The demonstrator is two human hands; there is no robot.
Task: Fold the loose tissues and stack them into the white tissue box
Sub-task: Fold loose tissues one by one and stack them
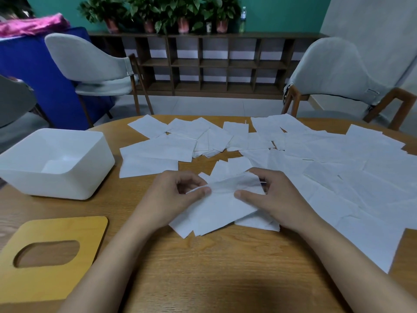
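L hand (pixel 178 193) & R hand (pixel 275 195) pinch creased white tissue (pixel 221 206), part-folded.

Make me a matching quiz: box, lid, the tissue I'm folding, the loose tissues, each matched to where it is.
1 white tissue box
2 wooden lid
3 tissue being folded
4 loose tissues

A pinched by left hand and right hand
B spread across table, far and right
C flat at near left
D open, far left

Pairs: 1-D, 2-C, 3-A, 4-B

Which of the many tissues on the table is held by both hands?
The crumpled tissue at front centre: left hand and right hand pinch its raised edge. The other tissues lie flat.
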